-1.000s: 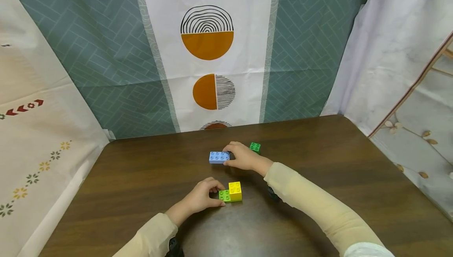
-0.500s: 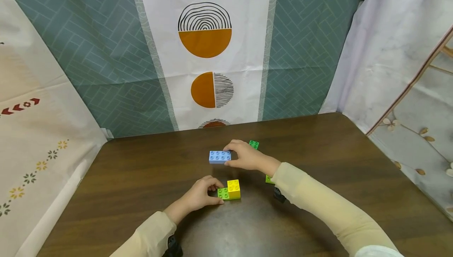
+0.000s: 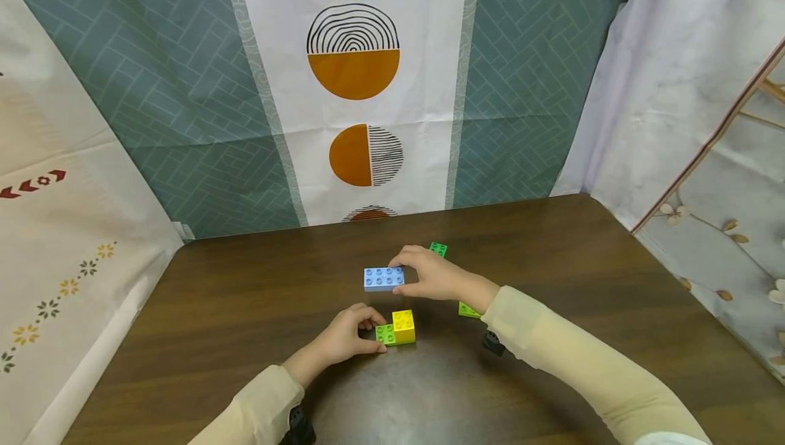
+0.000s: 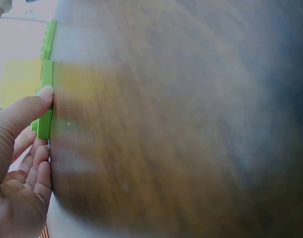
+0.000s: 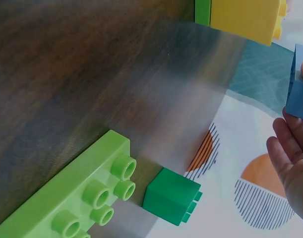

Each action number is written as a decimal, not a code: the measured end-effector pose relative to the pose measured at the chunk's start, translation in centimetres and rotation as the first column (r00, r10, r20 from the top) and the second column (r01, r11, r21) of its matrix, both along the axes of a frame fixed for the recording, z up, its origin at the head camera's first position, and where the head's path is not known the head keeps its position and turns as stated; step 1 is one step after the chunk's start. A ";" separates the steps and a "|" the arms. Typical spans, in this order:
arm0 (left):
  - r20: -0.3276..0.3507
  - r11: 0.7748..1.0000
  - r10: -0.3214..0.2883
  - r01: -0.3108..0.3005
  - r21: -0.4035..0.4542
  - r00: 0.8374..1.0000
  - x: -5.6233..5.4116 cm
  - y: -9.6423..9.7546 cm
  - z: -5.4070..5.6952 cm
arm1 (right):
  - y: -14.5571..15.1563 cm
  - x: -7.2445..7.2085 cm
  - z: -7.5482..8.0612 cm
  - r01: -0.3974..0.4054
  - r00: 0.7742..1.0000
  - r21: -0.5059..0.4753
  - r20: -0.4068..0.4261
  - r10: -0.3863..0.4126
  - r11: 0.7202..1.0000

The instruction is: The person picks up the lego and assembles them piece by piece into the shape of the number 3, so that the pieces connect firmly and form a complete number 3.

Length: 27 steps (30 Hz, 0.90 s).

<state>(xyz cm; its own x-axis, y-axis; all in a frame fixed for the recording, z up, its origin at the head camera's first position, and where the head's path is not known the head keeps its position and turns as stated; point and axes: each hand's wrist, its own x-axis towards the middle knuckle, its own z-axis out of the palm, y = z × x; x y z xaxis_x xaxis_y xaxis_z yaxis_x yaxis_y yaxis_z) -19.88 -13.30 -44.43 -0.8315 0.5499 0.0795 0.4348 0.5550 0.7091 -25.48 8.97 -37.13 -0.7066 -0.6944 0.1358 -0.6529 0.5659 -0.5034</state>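
In the head view my left hand (image 3: 343, 336) pinches a low lime-green building brick (image 3: 384, 334) by its left end, on the table. A square yellow brick (image 3: 403, 322) sits on its right half. The left wrist view shows the thumb (image 4: 46, 92) pressed along the side of this lime brick (image 4: 45, 121). Farther back, my right hand (image 3: 432, 277) grips the right end of a light blue eight-stud brick (image 3: 381, 280) between thumb and fingers. That blue brick (image 5: 298, 101) is held up off the table in the right wrist view, its left part sticking out.
A dark green square brick (image 3: 438, 249) stands behind my right hand. Another low lime brick (image 3: 468, 310), partly hidden by the right sleeve, lies studs up to the right of the yellow one. The brown table (image 3: 257, 288) ends at a patterned curtain (image 3: 521, 90).
My right hand has lifted the blue brick and brought it slightly nearer and to the right. The lime brick by the right sleeve has come into sight. The left hand keeps its hold.
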 end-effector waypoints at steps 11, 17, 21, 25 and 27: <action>-0.012 1.000 -0.006 0.006 0.015 1.000 0.0 -0.1 -0.3 | 0.8 0.9 0.2 -0.061 0.998 -0.023 -0.017 0.061 0.998; -0.007 1.000 -0.007 0.007 0.019 1.000 -0.2 -0.1 -0.2 | 1.2 1.4 0.3 -0.070 0.998 -0.010 -0.011 0.070 0.998; 0.000 1.000 0.000 0.000 0.010 1.000 -0.2 -0.1 -0.2 | 1.4 1.7 0.2 -0.074 0.997 -0.003 0.008 0.074 0.997; 0.003 1.000 0.006 -0.006 0.011 1.000 -0.2 -0.1 -0.2 | 1.4 2.1 0.1 -0.090 0.996 -0.003 0.024 0.090 0.996; 0.010 1.000 0.009 -0.009 0.016 1.000 -0.2 -0.1 -0.2 | 1.3 2.3 -0.1 -0.097 0.995 0.001 0.027 0.097 0.995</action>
